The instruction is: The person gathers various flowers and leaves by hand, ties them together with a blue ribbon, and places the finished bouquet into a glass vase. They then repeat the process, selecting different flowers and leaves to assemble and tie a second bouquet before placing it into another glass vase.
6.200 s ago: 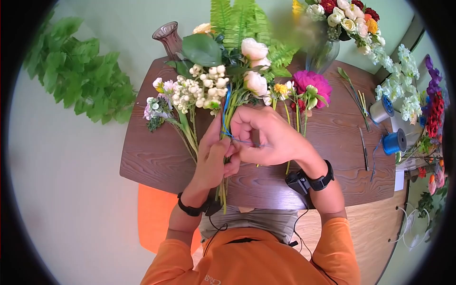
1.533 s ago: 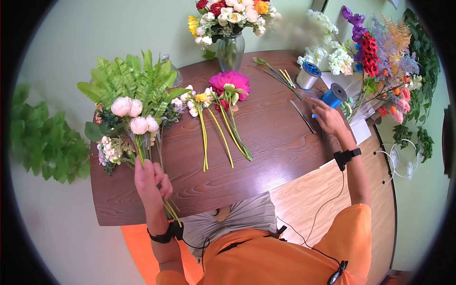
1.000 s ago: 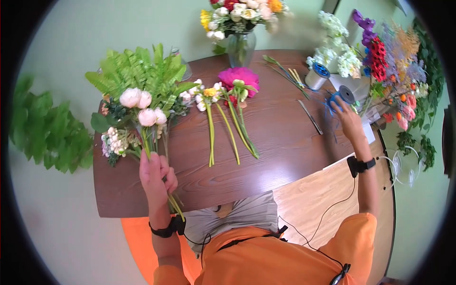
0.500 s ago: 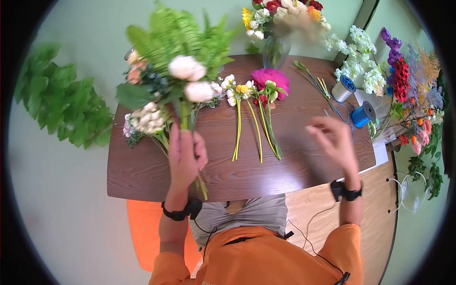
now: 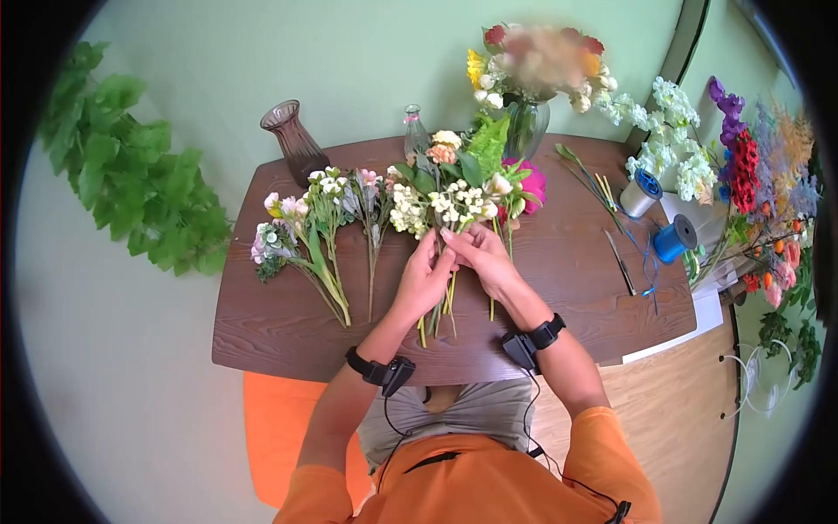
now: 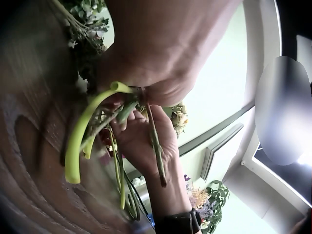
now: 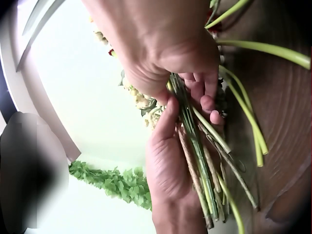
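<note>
A mixed bouquet (image 5: 454, 205) of white berry sprigs, peach blooms, broad leaves and fern stands in front of the person, over the middle of the table. The left hand (image 5: 429, 278) grips its stems (image 7: 192, 146) from the left, thumb along them. From the right, the right hand (image 5: 486, 259) pinches the same stems just under the flower heads, fingers touching the left hand's. Cut stem ends poke out below the hands in the right wrist view. The exact spot between the fingertips is hidden.
Loose flower stems (image 5: 332, 253) lie left on the table (image 5: 541, 319); a magenta flower (image 5: 528, 186) lies right of the bouquet. Ribbon spools, one blue (image 5: 674, 238) and one silver (image 5: 640, 194), stand right, near a knife (image 5: 621, 262). Glass vases (image 5: 297, 144) stand behind.
The right hand has left the blue spool and come over to the bouquet's stems. The left hand has carried the bouquet rightward to mid-table and turned it, its berries and peach blooms now facing forward.
</note>
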The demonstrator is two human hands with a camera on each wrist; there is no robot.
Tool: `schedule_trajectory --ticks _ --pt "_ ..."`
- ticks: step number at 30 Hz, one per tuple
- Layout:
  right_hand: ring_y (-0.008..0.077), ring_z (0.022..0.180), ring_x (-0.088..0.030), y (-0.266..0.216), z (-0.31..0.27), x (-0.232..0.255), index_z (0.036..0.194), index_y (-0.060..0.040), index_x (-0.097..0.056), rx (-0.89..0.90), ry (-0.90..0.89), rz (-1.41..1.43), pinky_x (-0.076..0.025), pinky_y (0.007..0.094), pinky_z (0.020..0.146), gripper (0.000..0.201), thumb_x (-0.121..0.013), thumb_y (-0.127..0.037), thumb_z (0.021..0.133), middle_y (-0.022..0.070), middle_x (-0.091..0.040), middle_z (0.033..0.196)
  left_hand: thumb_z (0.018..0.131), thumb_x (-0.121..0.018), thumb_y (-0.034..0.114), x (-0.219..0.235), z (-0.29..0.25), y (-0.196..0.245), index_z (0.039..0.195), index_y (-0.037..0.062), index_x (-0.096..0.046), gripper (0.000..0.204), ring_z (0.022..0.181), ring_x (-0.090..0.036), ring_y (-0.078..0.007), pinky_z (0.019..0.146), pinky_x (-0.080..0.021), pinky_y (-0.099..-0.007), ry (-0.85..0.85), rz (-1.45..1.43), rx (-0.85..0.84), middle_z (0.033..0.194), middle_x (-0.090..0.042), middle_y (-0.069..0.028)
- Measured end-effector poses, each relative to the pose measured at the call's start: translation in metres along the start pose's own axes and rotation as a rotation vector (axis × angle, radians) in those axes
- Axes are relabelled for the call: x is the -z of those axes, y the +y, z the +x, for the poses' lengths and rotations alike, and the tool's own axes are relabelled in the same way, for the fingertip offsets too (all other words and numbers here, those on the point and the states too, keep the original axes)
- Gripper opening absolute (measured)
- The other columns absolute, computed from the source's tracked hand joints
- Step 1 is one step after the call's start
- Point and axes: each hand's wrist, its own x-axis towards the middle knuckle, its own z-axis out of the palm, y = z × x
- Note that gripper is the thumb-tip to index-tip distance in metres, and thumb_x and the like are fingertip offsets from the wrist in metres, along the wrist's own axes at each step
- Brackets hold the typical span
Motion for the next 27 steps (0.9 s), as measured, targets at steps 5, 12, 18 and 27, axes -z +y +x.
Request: schedule_trajectory --ticks 5,12,18,27 --pt "0.0071 0.073 -0.060 0.001 -0.001 0.007 0.100 -0.0093 -0.049 -0.009 0.140 0.008 -0.048 0.0235 0.063 0.026 -0.073 -0.019 0.097 0.0008 -0.065 0.085 0.104 -0.056 0.005 -0.003 0.007 -0.004 0.144 -0.0028 -0.046 0.041 0.096 -0.066 -0.0106 0.085 -0.053 -0.0259 -0.040 -0.210 -0.039 0.113 -0.070 -0.0095" --pt "0.0110 0.100 -0.068 -0.016 -0.007 0.008 0.112 -0.0079 -0.054 0.044 0.133 0.252 -0.055 0.0267 0.084 0.020 -0.064 -0.022 0.102 0.0056 -0.072 0.112 0.100 -0.064 0.003 -0.023 0.008 0.016 0.145 -0.0038 -0.047 0.048 0.100 -0.066 -0.0107 0.088 -0.052 -0.0243 0.149 -0.203 -0.213 0.113 -0.070 -0.0098" --pt "0.0063 0.092 -0.063 0.017 -0.004 0.008 0.120 -0.0066 -0.057 0.010 0.262 0.035 -0.051 0.0218 0.080 0.024 -0.063 -0.022 0.103 0.0028 -0.069 0.103 0.102 -0.057 0.001 -0.016 0.021 -0.007 0.145 -0.0054 -0.046 0.044 0.098 -0.067 -0.0122 0.085 -0.054 -0.0248 0.054 -0.175 -0.056 0.110 -0.070 -0.0122" --pt "0.0194 0.063 -0.064 -0.027 -0.005 0.021 0.140 -0.0006 -0.039 0.088 0.289 0.140 -0.055 0.0309 0.060 0.040 -0.034 -0.014 0.103 0.0181 -0.071 0.096 0.102 -0.059 0.001 -0.016 0.019 0.040 0.148 -0.0093 -0.040 0.051 0.105 -0.069 -0.0218 0.085 -0.062 -0.0327 0.255 -0.211 -0.208 0.124 -0.062 -0.0177"
